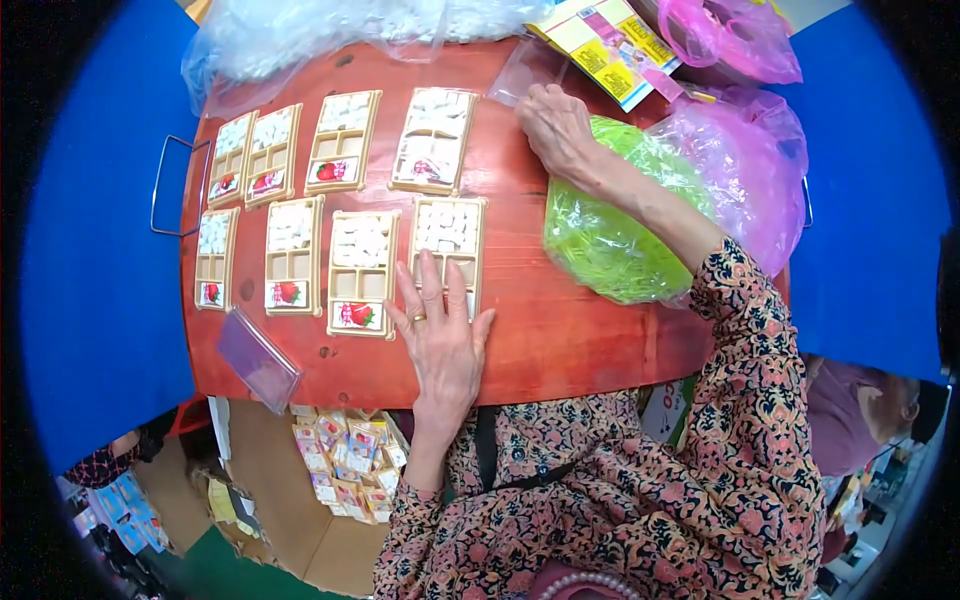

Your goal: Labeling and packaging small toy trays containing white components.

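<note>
My left hand (440,335) lies flat with fingers apart on the lower end of a tan compartment tray (449,232) filled with small white pieces. My right hand (556,128) reaches to the far side of the red table (560,330), fingers curled at the edge of a clear plastic lid (530,68), beside a green bag (610,235). Whether it grips the lid I cannot tell. Several more tan trays, such as one (360,270) with a strawberry picture card, lie in two rows to the left.
A clear lid (258,358) lies at the table's near left corner. Pink bags (745,165) and yellow printed cards (605,45) sit at the far right, a clear bag of white pieces (300,35) at the back. A box of packets (350,465) stands below.
</note>
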A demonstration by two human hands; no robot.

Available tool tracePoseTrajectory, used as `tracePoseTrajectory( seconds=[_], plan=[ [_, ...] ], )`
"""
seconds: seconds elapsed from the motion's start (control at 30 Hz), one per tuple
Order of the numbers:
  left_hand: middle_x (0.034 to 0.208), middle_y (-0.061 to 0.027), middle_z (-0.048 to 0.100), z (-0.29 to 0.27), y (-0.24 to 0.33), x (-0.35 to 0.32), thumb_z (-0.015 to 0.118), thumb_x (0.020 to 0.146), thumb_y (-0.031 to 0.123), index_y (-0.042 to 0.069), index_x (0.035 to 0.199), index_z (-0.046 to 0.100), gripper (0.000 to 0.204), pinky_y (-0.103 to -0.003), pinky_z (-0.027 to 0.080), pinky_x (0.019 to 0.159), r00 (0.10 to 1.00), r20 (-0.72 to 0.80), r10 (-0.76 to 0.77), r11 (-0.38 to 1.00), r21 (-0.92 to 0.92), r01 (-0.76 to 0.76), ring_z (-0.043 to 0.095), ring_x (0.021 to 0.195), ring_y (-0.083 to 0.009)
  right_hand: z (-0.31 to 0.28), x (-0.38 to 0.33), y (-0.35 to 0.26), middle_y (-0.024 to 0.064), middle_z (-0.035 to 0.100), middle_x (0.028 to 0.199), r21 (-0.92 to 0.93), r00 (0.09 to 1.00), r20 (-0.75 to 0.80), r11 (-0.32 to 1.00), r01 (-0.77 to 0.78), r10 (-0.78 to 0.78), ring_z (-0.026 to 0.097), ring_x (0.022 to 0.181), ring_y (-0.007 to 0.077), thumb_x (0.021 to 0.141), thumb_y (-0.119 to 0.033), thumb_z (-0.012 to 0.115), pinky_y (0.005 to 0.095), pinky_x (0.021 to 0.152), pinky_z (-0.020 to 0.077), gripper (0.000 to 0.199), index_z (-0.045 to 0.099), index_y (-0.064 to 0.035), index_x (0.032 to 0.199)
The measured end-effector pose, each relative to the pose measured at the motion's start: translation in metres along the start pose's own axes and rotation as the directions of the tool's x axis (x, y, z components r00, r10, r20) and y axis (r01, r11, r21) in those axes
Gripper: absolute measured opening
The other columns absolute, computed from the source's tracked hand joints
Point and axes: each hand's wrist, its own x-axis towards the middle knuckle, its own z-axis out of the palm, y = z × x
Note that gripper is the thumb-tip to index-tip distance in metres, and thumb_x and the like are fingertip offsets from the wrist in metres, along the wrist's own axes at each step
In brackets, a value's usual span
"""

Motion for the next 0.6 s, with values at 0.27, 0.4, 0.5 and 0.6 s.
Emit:
tracePoseTrajectory(
  seconds=[0.27, 0.4, 0.5, 0.6],
  plan=[
    [0.14, -0.0137, 0.03, -0.022, 0.005, 0.005, 0.061, 0.078, 0.012, 0.002, 0.124, 0.046, 0.049, -0.058, 0.009, 0.105, 0.984, -0.176, 0.01, 0.989, -0.147, -0.036, 0.014, 0.133, -0.0398, 0.006, 0.015, 0.011, 0.0209, 0.053, 0.086, -0.061, 0.987, -0.153, 0.998, 0.032, -0.041, 0.055, 0.075, 0.0313, 0.064, 0.0, 0.056, 0.0377, 0.054, 0.0499, 0.023, 0.054, 0.0079, 0.085],
    [0.138, -0.0134, 0.034, -0.026, 0.007, 0.006, 0.06, 0.079, 0.009, 0.001, 0.119, 0.05, 0.041, -0.056, 0.01, 0.105, 0.985, -0.173, 0.022, 0.981, -0.188, -0.055, 0.017, 0.133, -0.039, 0.006, 0.012, 0.001, 0.021, 0.054, 0.078, -0.233, 0.992, 0.043, 0.964, 0.127, -0.12, 0.058, 0.073, 0.0282, 0.064, 0.006, 0.054, 0.0331, 0.047, 0.0513, 0.014, 0.056, 0.0104, 0.077],
    [0.136, -0.0131, 0.038, -0.029, 0.005, 0.005, 0.059, 0.08, 0.008, 0.001, 0.115, 0.054, 0.036, -0.053, 0.012, 0.106, 0.981, -0.192, 0.015, 0.978, -0.2, -0.054, 0.019, 0.133, -0.0374, -0.002, 0.015, -0.006, 0.0145, 0.054, 0.067, -0.239, 0.991, 0.012, 0.961, 0.136, -0.137, 0.058, 0.068, 0.0245, 0.063, 0.006, 0.055, 0.0341, 0.045, 0.0504, 0.003, 0.056, 0.0071, 0.065],
    [0.134, -0.0177, 0.036, -0.027, 0.002, 0.007, 0.062, 0.079, 0.01, -0.002, 0.113, 0.054, 0.038, -0.056, 0.014, 0.104, 0.982, -0.184, 0.045, 0.973, -0.217, -0.085, 0.018, 0.131, -0.0414, -0.009, 0.016, -0.002, 0.0202, 0.056, 0.079, -0.174, 0.98, 0.185, 0.979, 0.106, -0.073, 0.058, 0.071, 0.0292, 0.065, 0.001, 0.055, 0.034, 0.051, 0.0514, 0.016, 0.058, 0.0096, 0.079]
  ],
)
